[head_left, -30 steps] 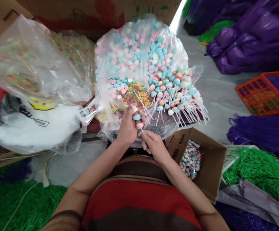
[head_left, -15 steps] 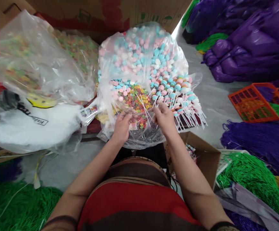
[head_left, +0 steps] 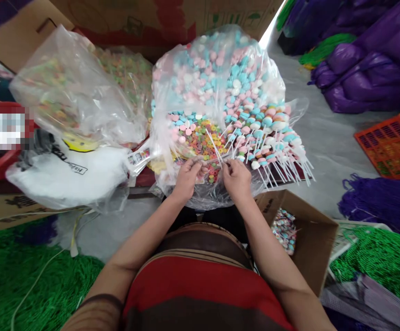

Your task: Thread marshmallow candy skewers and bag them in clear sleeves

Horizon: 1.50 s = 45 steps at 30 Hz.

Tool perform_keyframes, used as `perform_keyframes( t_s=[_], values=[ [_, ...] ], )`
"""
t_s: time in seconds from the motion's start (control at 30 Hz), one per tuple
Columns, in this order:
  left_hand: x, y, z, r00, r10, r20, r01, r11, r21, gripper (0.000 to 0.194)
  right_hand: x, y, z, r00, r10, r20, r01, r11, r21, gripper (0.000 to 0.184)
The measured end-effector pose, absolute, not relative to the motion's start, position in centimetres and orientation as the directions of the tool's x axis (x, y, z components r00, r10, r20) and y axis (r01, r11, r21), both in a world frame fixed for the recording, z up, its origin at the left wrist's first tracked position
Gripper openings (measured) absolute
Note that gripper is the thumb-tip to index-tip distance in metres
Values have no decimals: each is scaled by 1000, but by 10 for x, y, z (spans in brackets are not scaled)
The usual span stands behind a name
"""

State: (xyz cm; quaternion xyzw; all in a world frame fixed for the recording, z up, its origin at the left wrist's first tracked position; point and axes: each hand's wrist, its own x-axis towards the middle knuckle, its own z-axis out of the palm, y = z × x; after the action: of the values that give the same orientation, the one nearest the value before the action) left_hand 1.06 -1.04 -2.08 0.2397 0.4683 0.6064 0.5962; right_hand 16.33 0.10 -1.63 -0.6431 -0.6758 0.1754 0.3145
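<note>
My left hand [head_left: 187, 178] is closed in a pinch at the near edge of loose ring-shaped candies [head_left: 205, 139] in green, yellow, orange and red. What its fingertips hold is too small to make out. My right hand [head_left: 237, 180] is also closed, thumb against fingers, close to the left one. White sticks [head_left: 214, 146] lie over the ring candies and run to its fingertips; whether it grips one I cannot tell. To its right is a pile of stick-mounted candies [head_left: 267, 133] in stacked pink, blue and white pieces. Pink, blue and white candies [head_left: 186, 126] lie behind the rings.
A large clear bag [head_left: 200, 69] of pink, blue and white candies stands behind. Another clear bag [head_left: 79, 101] and a white bag [head_left: 72, 174] sit left. An open cardboard box [head_left: 310, 239] is at lower right, near an orange crate [head_left: 389, 147] and green cords [head_left: 368, 255].
The view has turned slightly left. My right hand has drawn toward me and nearer my left hand, its fingers curling in from a reach among the sticks. My left hand stays pinched.
</note>
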Motion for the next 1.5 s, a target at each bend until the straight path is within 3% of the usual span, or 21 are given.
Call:
perform_keyframes(
  t_s=[0.1,0.23,0.37,0.47,0.73,0.93,1.13,1.33,1.5],
  values=[
    [12,-7,-8,-152,972,-178,-464,89,882,23,168,-21,-5,33,971,235,559,177,-810,20],
    [15,-5,19,-107,992,-68,-477,9,879,24,172,-52,3,-11,998,61,251,62,-966,19],
    [18,-11,37,-82,996,-45,-477,1,879,12,176,-65,-2,-16,989,-147,40,-147,-988,25],
    [21,-16,42,-74,992,-104,-487,55,872,14,177,-68,-6,-21,977,-213,-60,-214,-975,29],
    [26,-16,43,-86,991,-105,-503,48,863,13,176,-78,1,-108,965,-240,-146,-254,-956,33],
    [33,-18,46,-25,956,-292,-562,228,795,15,173,-78,16,-174,951,-254,-175,-284,-943,38],
    [36,-15,40,-75,904,-420,-586,301,752,33,175,-73,22,-284,898,-337,-304,-418,-856,39],
    [38,-11,34,-91,910,-404,-533,298,792,32,175,-69,20,-355,880,-316,-394,-447,-803,35],
    [37,-10,32,-112,899,-423,-556,296,777,30,175,-69,19,-354,870,-345,-373,-469,-800,35]
  ],
)
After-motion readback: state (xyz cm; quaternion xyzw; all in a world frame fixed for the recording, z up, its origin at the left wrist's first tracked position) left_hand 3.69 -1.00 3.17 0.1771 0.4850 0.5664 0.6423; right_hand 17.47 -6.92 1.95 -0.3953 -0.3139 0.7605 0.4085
